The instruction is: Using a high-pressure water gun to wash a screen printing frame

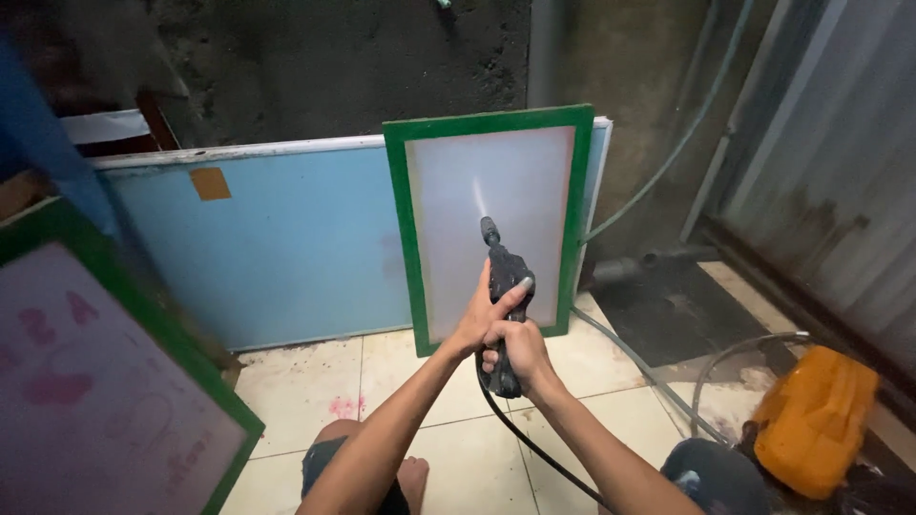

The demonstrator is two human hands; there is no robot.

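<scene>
A black spray gun [503, 277] points at a green-framed printing screen [489, 224] that leans upright against a light blue panel [286, 248]. A thin jet of water leaves the nozzle and hits the pale mesh. My left hand [485, 310] wraps the upper body of the gun, with a finger on the trigger. Below it, my right hand [515, 355] grips the handle. A black hose [534, 443] runs down from the handle between my arms.
A second green-framed screen [105, 381] with pink marks leans at the near left. An orange machine [816, 420] sits at the lower right with hoses beside it. White floor tiles [315, 381] carry pink stains. A dark rough wall stands behind, corrugated metal at right.
</scene>
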